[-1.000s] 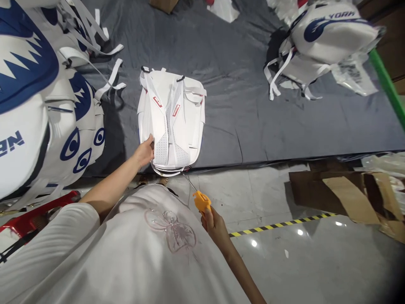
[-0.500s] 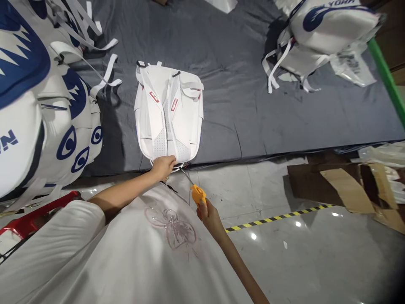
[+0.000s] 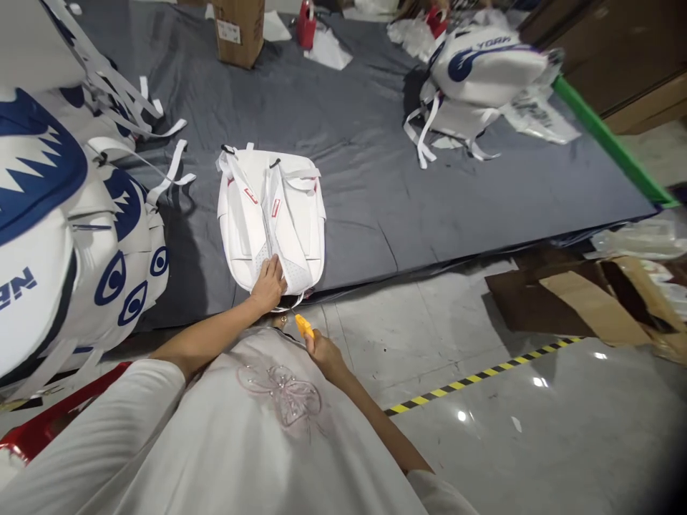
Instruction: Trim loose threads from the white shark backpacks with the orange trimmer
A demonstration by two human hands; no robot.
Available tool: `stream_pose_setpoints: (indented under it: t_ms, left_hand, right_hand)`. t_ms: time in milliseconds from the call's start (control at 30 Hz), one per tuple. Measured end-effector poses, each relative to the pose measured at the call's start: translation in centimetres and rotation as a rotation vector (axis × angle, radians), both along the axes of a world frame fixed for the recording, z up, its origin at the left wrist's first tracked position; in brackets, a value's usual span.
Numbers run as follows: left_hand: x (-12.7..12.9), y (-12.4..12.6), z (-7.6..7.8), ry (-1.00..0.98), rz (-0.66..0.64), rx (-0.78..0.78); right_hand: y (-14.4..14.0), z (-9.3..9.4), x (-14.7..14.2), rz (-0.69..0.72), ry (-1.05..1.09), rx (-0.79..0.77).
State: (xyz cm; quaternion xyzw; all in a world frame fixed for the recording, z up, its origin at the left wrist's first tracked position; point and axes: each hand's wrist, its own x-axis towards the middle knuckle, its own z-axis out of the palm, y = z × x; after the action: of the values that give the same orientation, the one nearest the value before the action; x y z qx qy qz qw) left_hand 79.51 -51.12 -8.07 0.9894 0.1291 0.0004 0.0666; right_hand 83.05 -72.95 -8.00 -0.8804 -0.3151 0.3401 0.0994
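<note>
A white backpack (image 3: 300,236) lies on the grey-covered table with its shoulder straps facing up and its bottom at the front edge. My left hand (image 3: 268,286) is closed on its lower end, the fingers over the strap base. My right hand (image 3: 325,355) grips an orange-handled tool (image 3: 303,325) just below the bag's bottom edge. The tool's thin tip points toward that edge; where it ends is hard to make out.
White and blue backpacks (image 3: 115,236) are piled on the left. Another backpack (image 3: 486,68) rests at the back right, near a green table edge (image 3: 612,139). A cardboard box (image 3: 239,32) stands behind. Flattened cardboard (image 3: 590,307) lies on the floor beyond striped tape (image 3: 483,375).
The camera view has tilted up, showing more of the table's back. My left fingers have moved further up onto the straps. My right hand has brought the tool closer to the backpack's bottom.
</note>
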Motion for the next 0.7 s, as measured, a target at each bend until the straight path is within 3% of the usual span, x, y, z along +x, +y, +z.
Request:
stream_pose_setpoints:
  t_ms: [100,167,300,400,467,567,633,700]
  left_hand:
    - [0.8,0.9,0.8,-0.099,0.009,-0.095]
    - [1.4,1.9,2.2,-0.238,0.088,-0.246]
    - [3.7,4.0,6.6,-0.63,0.444,-0.762]
    - [4.5,5.0,9.8,-0.961,0.593,-1.158]
    - [3.7,5.0,10.8,-1.09,0.656,-1.384]
    - [0.6,4.0,10.1,-1.133,0.73,-1.663]
    - [-2.2,2.7,8.3,-1.138,0.728,-1.703]
    - [-5.1,1.0,6.0,-1.015,0.699,-1.649]
  right_hand:
    - [-1.8,-0.5,-0.8,-0.037,0.003,0.11]
    - [-3.7,-0.9,-1.4,-0.08,0.017,0.322]
    - [-6.6,-1.5,-2.4,-0.183,-0.005,0.734]
    - [-6.0,-1.2,-2.3,-0.192,-0.01,0.837]
    - [-4.8,-0.6,-1.9,-0.17,-0.011,0.866]
    - [-3.2,0.4,-0.9,-0.152,-0.019,0.854]
    - [-2.5,0.7,-0.4,-0.127,-0.013,0.823]
    - [-2.0,0.5,0.1,-0.089,-0.005,0.785]
